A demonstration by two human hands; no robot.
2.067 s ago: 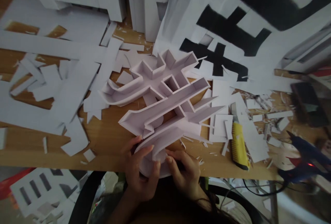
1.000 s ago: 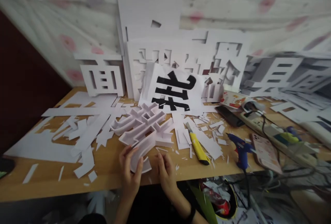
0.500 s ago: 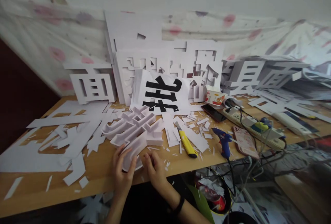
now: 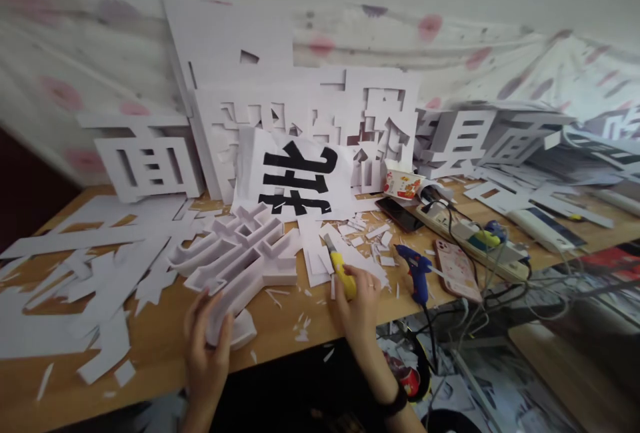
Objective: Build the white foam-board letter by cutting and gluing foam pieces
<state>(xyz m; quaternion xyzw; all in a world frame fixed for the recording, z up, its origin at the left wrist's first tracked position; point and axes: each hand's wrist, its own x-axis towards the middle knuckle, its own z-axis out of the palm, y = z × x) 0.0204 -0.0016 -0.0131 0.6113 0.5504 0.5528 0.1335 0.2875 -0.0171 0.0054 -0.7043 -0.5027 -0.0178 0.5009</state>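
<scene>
A white hollow 3D character (image 4: 265, 266), built of thin board walls on a flat base, lies on the table. My left hand (image 4: 207, 336) grips its near end, thumb on one side and fingers on the other. A curved white piece (image 4: 243, 330) sits beside that end, close to my thumb. My right hand (image 4: 361, 309) has its fingers around the rear of a yellow utility knife (image 4: 344, 276). The knife rests on paper scraps with its blade pointing away from me. Behind the character leans a sheet with a black printed character (image 4: 297, 179).
A blue glue gun (image 4: 417, 273) stands right of the knife, near a patterned phone (image 4: 456, 269), a power strip (image 4: 475, 243) and cords. Board offcuts (image 4: 100, 286) cover the left side. Finished white characters (image 4: 150, 163) stand behind. A bin with scraps (image 4: 407, 366) is below the edge.
My right hand has moved right, from beside the character's near end to the utility knife, and taken hold of it. My left hand stays at the character. The view has shifted right.
</scene>
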